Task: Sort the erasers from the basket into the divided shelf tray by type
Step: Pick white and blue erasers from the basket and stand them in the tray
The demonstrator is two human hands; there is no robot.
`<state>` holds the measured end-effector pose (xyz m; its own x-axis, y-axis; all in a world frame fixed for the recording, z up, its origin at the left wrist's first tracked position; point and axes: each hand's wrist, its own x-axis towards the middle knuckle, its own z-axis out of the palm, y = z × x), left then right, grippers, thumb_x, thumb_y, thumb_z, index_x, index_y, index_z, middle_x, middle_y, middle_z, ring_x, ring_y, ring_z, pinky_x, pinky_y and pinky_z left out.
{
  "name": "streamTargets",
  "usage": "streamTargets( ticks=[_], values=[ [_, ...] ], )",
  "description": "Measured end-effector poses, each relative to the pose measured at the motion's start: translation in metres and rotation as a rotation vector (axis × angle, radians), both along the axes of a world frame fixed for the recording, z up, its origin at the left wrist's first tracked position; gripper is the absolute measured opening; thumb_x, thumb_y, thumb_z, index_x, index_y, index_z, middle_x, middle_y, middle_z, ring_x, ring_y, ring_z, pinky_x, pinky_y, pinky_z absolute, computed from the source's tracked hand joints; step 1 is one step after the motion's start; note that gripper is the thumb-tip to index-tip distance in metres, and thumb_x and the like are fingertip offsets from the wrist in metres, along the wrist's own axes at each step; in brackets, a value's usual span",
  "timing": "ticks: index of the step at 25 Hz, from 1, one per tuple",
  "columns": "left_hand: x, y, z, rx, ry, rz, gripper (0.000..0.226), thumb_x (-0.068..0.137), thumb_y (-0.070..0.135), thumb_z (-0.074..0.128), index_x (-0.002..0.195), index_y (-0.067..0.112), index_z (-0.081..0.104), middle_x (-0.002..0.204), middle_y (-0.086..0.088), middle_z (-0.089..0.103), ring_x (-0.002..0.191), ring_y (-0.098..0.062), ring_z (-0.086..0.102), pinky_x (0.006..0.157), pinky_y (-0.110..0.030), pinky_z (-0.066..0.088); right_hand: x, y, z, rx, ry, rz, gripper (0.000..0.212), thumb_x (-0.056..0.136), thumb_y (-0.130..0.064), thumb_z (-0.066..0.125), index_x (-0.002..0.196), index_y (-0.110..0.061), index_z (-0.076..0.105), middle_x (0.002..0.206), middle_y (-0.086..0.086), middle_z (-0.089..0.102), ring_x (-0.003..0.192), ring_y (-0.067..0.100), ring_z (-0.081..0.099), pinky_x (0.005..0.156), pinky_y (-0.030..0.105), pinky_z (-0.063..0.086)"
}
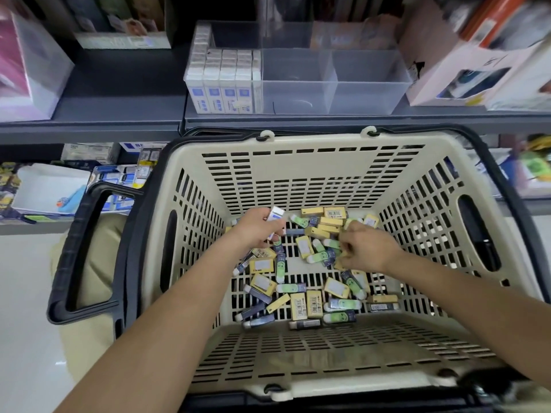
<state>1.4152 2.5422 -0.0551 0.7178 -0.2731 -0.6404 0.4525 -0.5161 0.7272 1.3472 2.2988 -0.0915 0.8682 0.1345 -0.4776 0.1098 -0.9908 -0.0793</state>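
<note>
Looking down into beige basket (298,141) parked against shelf. My left grip (256,231) clasps white-blue eraser (275,215), raised above pile. My right grip (368,248) sits among loose erasers (298,305) with fingers curled; cannot tell if anything is held. Clear divided tray (369,93) on shelf beyond: left compartment packed with matching boxed erasers (222,81), next two compartments look bare. My judgement: held eraser belongs in left compartment, stood upright like its neighbours; yellow and green types each get own compartment.

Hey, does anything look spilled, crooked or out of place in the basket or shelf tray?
Nothing stands out. The white-and-blue erasers stand in neat rows in the left compartment of the clear divided tray; the mixed loose erasers all lie inside the cream slotted basket.
</note>
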Motion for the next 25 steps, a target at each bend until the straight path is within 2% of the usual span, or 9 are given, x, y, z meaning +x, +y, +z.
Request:
streamTargets(
  ticks=[3, 6, 9, 12, 14, 17, 19, 21, 25],
  values=[
    [-0.001, 0.001, 0.004, -0.003, 0.026, 0.03, 0.015, 0.094, 0.023, 0.055, 0.106, 0.015, 0.056, 0.085, 0.002, 0.063, 0.075, -0.009, 0.06, 0.062, -0.022, 0.047, 0.008, -0.006, 0.001, -0.033, -0.123, -0.16, 0.05, 0.076, -0.055, 0.053, 0.115, -0.025, 0.047, 0.117, 0.004, 0.046, 0.109, 0.02, 0.045, 0.088, 0.036, 0.045],
    [-0.001, 0.002, 0.004, -0.027, 0.032, 0.082, 0.013, 0.094, 0.024, 0.055, 0.103, 0.017, 0.057, 0.083, 0.002, 0.063, 0.073, -0.009, 0.059, 0.064, -0.023, 0.047, 0.007, 0.011, 0.001, 0.083, 0.034, -0.182, 0.079, 0.079, -0.05, 0.057, 0.145, -0.025, 0.02, 0.153, 0.006, 0.018, 0.14, 0.027, 0.016, 0.11, 0.044, 0.024],
    [-0.002, 0.002, 0.002, -0.039, 0.042, 0.097, 0.002, 0.093, 0.025, 0.056, 0.092, 0.023, 0.057, 0.084, 0.002, 0.064, 0.075, -0.01, 0.06, 0.065, -0.024, 0.048, -0.007, 0.022, 0.006, 0.327, 0.259, -0.034, 0.059, 0.085, -0.04, 0.059, 0.139, -0.025, 0.04, 0.15, 0.001, 0.03, 0.138, 0.021, 0.025, 0.113, 0.035, 0.02],
    [-0.001, 0.001, 0.0, -0.037, 0.051, 0.118, 0.004, 0.092, 0.025, 0.057, 0.094, 0.022, 0.058, 0.084, 0.001, 0.065, 0.075, -0.01, 0.06, 0.065, -0.024, 0.048, -0.002, 0.01, 0.016, 0.461, 0.153, -0.138, 0.027, 0.088, -0.032, 0.055, 0.109, -0.019, 0.067, 0.115, -0.003, 0.06, 0.111, 0.017, 0.053, 0.103, 0.042, 0.04],
    [-0.001, 0.001, 0.0, -0.036, 0.067, 0.142, 0.008, 0.092, 0.022, 0.057, 0.098, 0.017, 0.058, 0.088, -0.002, 0.065, 0.075, -0.011, 0.059, 0.065, -0.024, 0.047, 0.005, 0.002, 0.015, 0.309, 0.042, -0.198, 0.043, 0.089, -0.032, 0.054, 0.129, -0.018, 0.051, 0.135, 0.006, 0.046, 0.128, 0.022, 0.041, 0.109, 0.044, 0.032],
    [0.002, -0.002, 0.015, -0.015, 0.054, 0.176, 0.011, 0.09, 0.009, 0.057, 0.101, 0.009, 0.056, 0.098, -0.01, 0.06, 0.076, -0.013, 0.055, 0.066, -0.024, 0.048, 0.003, 0.005, 0.006, 0.177, 0.303, -0.132, 0.067, 0.089, -0.035, 0.056, 0.147, -0.02, 0.025, 0.157, 0.004, 0.007, 0.143, 0.024, 0.014, 0.115, 0.038, 0.02],
    [0.006, 0.001, 0.039, 0.01, -0.009, 0.123, 0.009, 0.089, 0.005, 0.058, 0.094, 0.013, 0.058, 0.099, -0.009, 0.062, 0.081, -0.015, 0.058, 0.07, -0.026, 0.051, 0.002, 0.015, 0.004, 0.246, 0.34, -0.044, 0.057, 0.089, -0.034, 0.055, 0.141, -0.019, 0.037, 0.153, 0.003, 0.026, 0.137, 0.023, 0.031, 0.108, 0.033, 0.031],
    [0.009, 0.017, 0.07, 0.036, -0.131, 0.05, 0.012, 0.089, 0.011, 0.059, 0.087, 0.023, 0.058, 0.096, -0.001, 0.064, 0.085, -0.013, 0.062, 0.069, -0.024, 0.053, 0.006, 0.027, 0.01, 0.293, 0.128, 0.004, 0.042, 0.089, -0.033, 0.052, 0.128, -0.02, 0.052, 0.136, 0.0, 0.049, 0.124, 0.022, 0.048, 0.099, 0.032, 0.04],
    [0.002, 0.066, 0.107, -0.093, -0.269, 0.195, 0.015, 0.091, 0.014, 0.056, 0.092, 0.028, 0.061, 0.096, 0.006, 0.069, 0.09, -0.005, 0.065, 0.073, -0.022, 0.05, 0.02, 0.082, 0.0, 0.242, -0.085, 0.368, 0.054, 0.089, -0.04, 0.047, 0.141, -0.028, 0.035, 0.151, 0.001, 0.026, 0.138, 0.021, 0.024, 0.112, 0.042, 0.023]
  ],
)
